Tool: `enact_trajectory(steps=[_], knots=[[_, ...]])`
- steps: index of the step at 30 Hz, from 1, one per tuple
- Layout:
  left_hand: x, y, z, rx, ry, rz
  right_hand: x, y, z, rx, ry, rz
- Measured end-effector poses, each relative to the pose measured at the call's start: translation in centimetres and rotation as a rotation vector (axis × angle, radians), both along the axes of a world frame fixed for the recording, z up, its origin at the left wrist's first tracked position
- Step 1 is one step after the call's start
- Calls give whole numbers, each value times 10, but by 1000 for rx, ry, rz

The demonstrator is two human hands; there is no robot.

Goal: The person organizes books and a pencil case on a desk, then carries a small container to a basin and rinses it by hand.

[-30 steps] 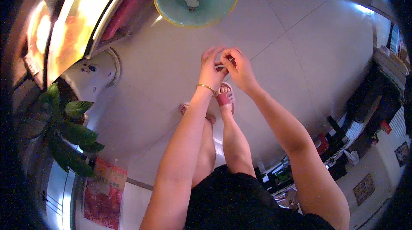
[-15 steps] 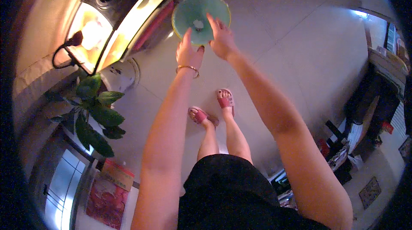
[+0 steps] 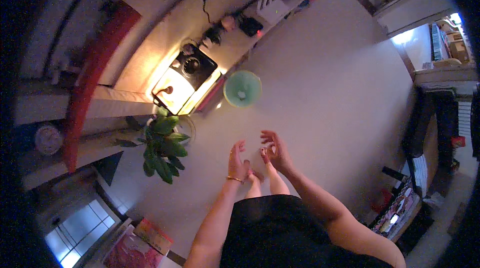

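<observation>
A round green bin with a pale yellowish rim stands on the floor ahead of me, a small white scrap at its bottom. Both my hands are in front of my body, well short of the bin and touching nothing. My left hand, with a bracelet at the wrist, has its fingers loosely apart. Fingers spread and slightly curled, my right hand hovers level with it. Between and below the hands show my feet in pink slippers, partly covered by them.
Left of the bin, a brightly lit box with a black top sits by a leafy green plant. A long counter with small items runs along the far left. Dark furniture lines the right side. A lit glass-paned door is at lower left.
Both hands have drawn back from over the bin toward my body. My view has tilted up, so the bin, lamp-lit box and plant appear lower and more of the far room shows.
</observation>
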State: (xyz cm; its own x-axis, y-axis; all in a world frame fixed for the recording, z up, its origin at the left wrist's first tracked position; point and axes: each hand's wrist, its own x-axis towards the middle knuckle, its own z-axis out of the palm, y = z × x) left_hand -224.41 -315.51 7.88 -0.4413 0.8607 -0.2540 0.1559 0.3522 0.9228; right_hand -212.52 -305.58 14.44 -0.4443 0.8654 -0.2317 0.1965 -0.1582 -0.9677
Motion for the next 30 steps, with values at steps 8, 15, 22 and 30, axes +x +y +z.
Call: enact_trajectory(steps=[8,15,22,30], knots=[[-14,-43,101,-36,-86,-103,52,-43,56,-7,14,113],[3,-77,139,2,28,-139,87,-66,123,32,-60,87],[30,-76,155,-38,-2,-183,122,-52,172,326,-418,290],[99,8,158,-17,8,-116,203,33,169,84,-187,208]])
